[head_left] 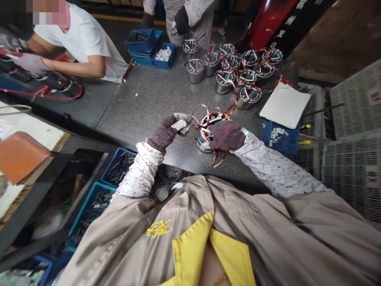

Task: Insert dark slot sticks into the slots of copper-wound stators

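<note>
Right hand [225, 135] is gripping the stator [203, 140], which is sitting near the close edge of the tabletop [149, 97], wires [233, 104] sticking out everywhere. Left hand [179, 125] is pinching a thin dark piece [192, 120], maybe a tool, kinda too small to tell. Behind, more stators [225, 82] are crowding together, and a gloved co-worker [190, 29] is standing past them.

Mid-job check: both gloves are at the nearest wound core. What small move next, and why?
I'd probably use the left hand to ease the nearest copper lead slightly outward from the wound core: the lead sticks out beside those fingers, and the right hand holds the core, so it should stay steady.
</note>
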A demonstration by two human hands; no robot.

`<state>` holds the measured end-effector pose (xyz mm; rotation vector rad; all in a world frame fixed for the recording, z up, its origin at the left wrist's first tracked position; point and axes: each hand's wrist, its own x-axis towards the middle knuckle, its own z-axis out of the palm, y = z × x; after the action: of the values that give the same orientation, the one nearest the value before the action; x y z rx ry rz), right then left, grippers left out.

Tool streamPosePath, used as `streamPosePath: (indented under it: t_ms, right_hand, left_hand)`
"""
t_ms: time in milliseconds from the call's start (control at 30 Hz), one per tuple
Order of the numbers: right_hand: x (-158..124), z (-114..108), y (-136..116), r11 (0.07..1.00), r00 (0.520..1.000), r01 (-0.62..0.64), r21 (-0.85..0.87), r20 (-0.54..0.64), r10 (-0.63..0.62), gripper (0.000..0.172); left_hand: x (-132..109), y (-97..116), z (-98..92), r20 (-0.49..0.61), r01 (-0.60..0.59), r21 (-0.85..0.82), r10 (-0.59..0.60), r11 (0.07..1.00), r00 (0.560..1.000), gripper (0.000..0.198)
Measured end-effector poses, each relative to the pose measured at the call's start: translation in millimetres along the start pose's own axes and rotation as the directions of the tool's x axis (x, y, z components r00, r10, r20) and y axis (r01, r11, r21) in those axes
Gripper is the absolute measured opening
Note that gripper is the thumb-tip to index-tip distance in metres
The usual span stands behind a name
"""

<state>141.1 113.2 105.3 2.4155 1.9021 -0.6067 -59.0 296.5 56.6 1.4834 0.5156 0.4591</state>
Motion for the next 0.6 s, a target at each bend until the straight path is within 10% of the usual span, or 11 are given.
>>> streamPosePath:
  t_ms: [600]
  right_hand:
    - [4.5,-18.0,15.3,0.998,0.994,0.057,-0.038,0.098,-0.053,0.048]
  left_hand:
    - [10.4,-81.3,-19.8,-0.095,0.23,0.057,-0.224,0.972,0.97,0.021]
